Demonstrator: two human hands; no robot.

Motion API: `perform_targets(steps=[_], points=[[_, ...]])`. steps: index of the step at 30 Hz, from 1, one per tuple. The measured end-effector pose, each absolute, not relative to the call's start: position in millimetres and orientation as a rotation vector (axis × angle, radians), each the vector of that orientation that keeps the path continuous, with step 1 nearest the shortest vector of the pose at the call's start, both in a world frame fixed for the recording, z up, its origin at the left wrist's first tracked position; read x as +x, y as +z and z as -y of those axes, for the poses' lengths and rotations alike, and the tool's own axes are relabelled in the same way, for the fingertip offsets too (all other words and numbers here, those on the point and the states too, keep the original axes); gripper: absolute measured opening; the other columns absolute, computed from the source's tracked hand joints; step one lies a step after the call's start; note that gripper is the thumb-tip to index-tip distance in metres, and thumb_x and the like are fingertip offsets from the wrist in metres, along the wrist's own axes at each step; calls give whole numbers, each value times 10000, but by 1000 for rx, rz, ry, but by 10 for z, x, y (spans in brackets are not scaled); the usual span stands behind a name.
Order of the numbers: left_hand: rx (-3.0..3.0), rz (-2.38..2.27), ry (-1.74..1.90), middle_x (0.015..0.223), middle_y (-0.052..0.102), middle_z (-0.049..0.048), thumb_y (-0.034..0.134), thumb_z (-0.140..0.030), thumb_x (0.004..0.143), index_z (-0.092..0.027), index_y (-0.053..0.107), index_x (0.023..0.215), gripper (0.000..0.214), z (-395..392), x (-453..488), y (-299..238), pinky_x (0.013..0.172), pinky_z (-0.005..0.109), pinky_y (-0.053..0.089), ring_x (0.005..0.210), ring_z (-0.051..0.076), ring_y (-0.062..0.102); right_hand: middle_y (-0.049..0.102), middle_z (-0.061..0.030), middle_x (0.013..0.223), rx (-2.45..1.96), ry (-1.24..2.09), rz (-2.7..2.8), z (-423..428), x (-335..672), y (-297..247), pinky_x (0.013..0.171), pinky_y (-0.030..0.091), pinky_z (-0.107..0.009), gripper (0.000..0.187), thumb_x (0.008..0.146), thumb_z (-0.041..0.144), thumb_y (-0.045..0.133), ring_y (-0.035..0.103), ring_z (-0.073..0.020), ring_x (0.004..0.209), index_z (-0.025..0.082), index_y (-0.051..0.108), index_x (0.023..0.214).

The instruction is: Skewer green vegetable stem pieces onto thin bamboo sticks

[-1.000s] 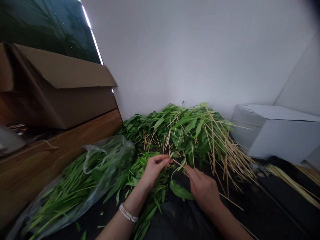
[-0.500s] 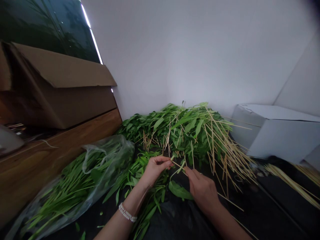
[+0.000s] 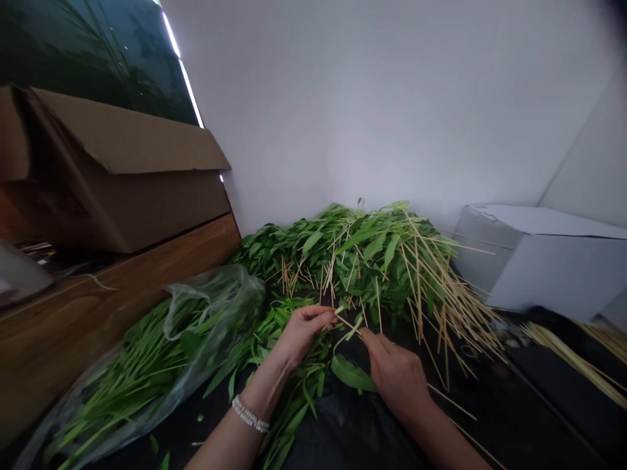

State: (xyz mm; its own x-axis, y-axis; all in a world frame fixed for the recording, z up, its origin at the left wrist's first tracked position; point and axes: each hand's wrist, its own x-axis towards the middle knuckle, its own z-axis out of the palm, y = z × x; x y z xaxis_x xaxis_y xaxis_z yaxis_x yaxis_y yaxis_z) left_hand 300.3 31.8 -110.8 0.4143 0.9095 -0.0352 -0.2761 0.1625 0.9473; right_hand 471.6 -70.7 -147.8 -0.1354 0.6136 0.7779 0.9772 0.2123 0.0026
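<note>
My left hand (image 3: 302, 334) pinches the upper end of a thin green stalk (image 3: 349, 328) between thumb and fingers. My right hand (image 3: 394, 374) pinches the same stalk lower down, and a broad green leaf (image 3: 351, 374) hangs from it below the hands. Just beyond both hands lies a big heap of leafy greens with pale straw-like stems (image 3: 372, 261). A white bead bracelet (image 3: 249, 418) sits on my left wrist.
A clear plastic bag of trimmed green stalks (image 3: 161, 352) lies at the left on black sheeting (image 3: 353, 431). A wooden ledge (image 3: 122, 294) carries a cardboard box (image 3: 122, 176). A white box (image 3: 539, 258) stands at the right, with pale stems (image 3: 573, 356) beside it.
Both hands have stayed on the stalk; the left hand dipped slightly and the right hand drew a little closer, with the leaf shifting left.
</note>
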Motion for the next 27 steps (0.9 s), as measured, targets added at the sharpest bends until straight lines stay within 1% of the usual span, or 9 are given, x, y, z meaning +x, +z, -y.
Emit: perform_targets(steps=[6, 13, 17, 22, 25, 27], points=[[1083, -745, 958, 689, 736, 47, 884, -302, 543, -121, 766, 759, 305, -302, 3010, -1092, 648, 203, 463, 619, 97, 619, 605, -1, 690, -1437, -662, 1826, 705, 4698, -1495, 542, 343, -250, 357, 959, 123, 292, 578, -110, 553, 135, 627, 1080], [1016, -710, 917, 683, 735, 50, 903, -289, 508, -125, 760, 733, 312, -279, 3027, -1093, 663, 199, 466, 665, 113, 652, 618, -11, 711, -1402, -642, 1805, 704, 4682, -1542, 569, 363, -242, 341, 969, 134, 303, 588, -111, 582, 124, 622, 1091], [1047, -678, 903, 692, 736, 53, 882, -294, 553, -125, 764, 755, 289, -291, 3027, -1131, 644, 195, 460, 651, 109, 642, 623, -12, 714, -1421, -622, 1790, 707, 4675, -1552, 576, 366, -243, 347, 971, 137, 297, 586, -112, 580, 128, 621, 1095], [1147, -681, 866, 709, 737, 53, 853, -316, 599, -128, 767, 769, 268, -245, 3067, -1197, 665, 218, 467, 640, 115, 621, 629, -16, 720, -1394, -601, 1817, 706, 4662, -1544, 577, 368, -237, 331, 959, 125, 314, 600, -110, 601, 124, 616, 1094], [1240, -697, 799, 708, 731, 39, 843, -337, 607, -134, 769, 770, 270, -194, 3099, -1209, 650, 220, 464, 616, 111, 602, 631, -9, 726, -1405, -610, 1831, 699, 4644, -1545, 563, 356, -246, 326, 956, 124, 318, 586, -110, 575, 134, 607, 1107], [1337, -700, 803, 709, 730, 39, 818, -380, 634, -133, 770, 800, 301, -196, 3090, -1179, 641, 216, 460, 610, 111, 592, 623, 3, 706, -1428, -633, 1831, 695, 4641, -1531, 553, 342, -254, 318, 958, 129, 319, 569, -112, 547, 149, 607, 1092]])
